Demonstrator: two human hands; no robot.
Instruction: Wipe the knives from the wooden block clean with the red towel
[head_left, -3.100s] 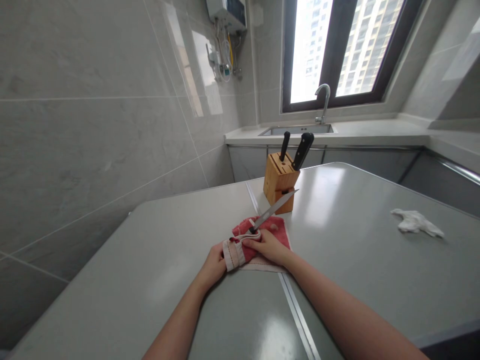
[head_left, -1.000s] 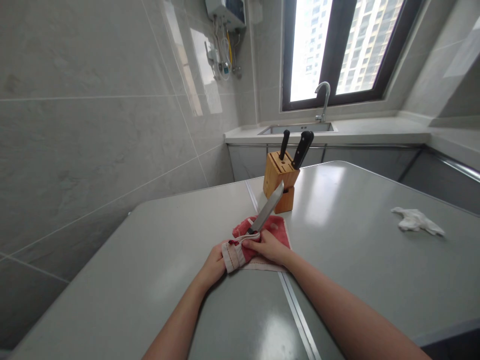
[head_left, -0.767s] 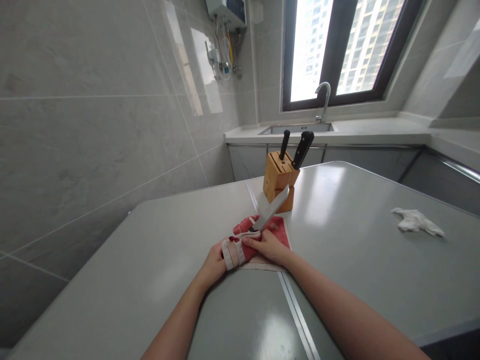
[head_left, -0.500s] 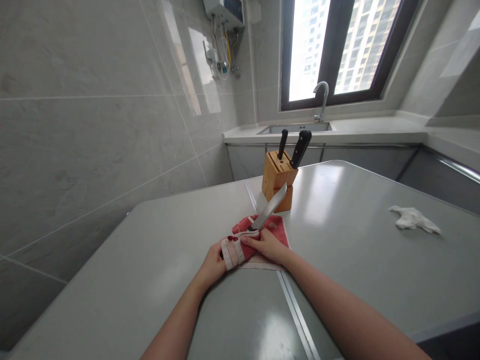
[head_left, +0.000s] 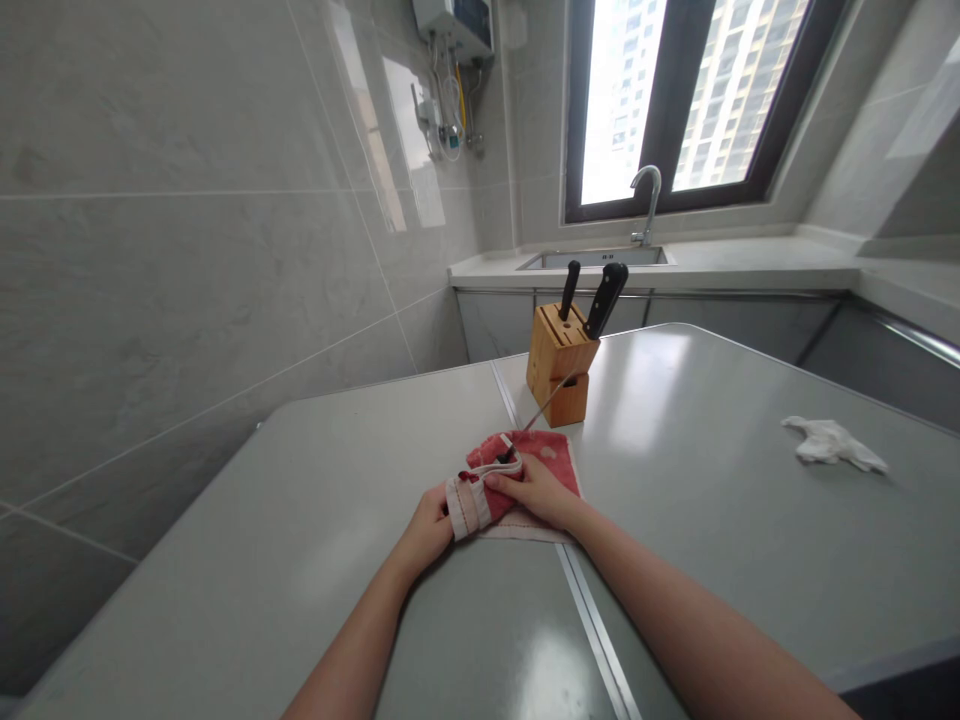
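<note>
A knife points away from me, its blade seen nearly edge-on in front of the block. Around its handle is wrapped a red and white towel, the rest of which lies on the table. At the near end of the bundle my left hand is closed round the handle's end, mostly hidden by the cloth. My right hand presses the folded towel against the handle, thumb on top, fingers tucked behind. Just beyond the blade stands a wooden knife block holding several black-handled tools.
Across the grey table runs a metal seam strip. To the right lies a crumpled white cloth. Behind the table are a counter with a sink and a faucet. A tiled wall borders the left side.
The blade has turned about its length, from showing its flat side to nearly edge-on. Both hands keep their hold on the towel-wrapped handle in almost the same place.
</note>
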